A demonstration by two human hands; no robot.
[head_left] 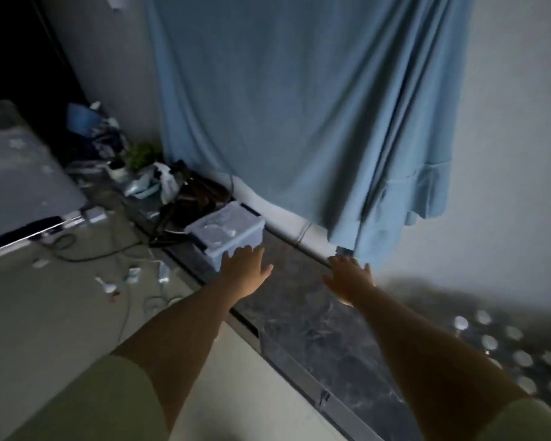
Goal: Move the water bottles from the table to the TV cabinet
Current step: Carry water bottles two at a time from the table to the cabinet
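Several water bottles (pixel 503 351), seen from above as white caps, stand packed together at the right end of the low dark marble TV cabinet (pixel 303 316). Both my arms reach forward over the cabinet top. My left hand (pixel 244 270) hovers with straight fingers just in front of a clear plastic box, holding nothing. My right hand (pixel 350 276) is spread flat above the cabinet near the back wall, also holding nothing. The frame is dim and blurred.
A clear lidded plastic box (pixel 226 232) sits on the cabinet by my left hand. Beyond it lie bags, cables (pixel 185 202) and a small potted plant (pixel 140 157). A blue cloth (pixel 299 106) hangs on the wall. Cables and small items litter the floor (pixel 77 297).
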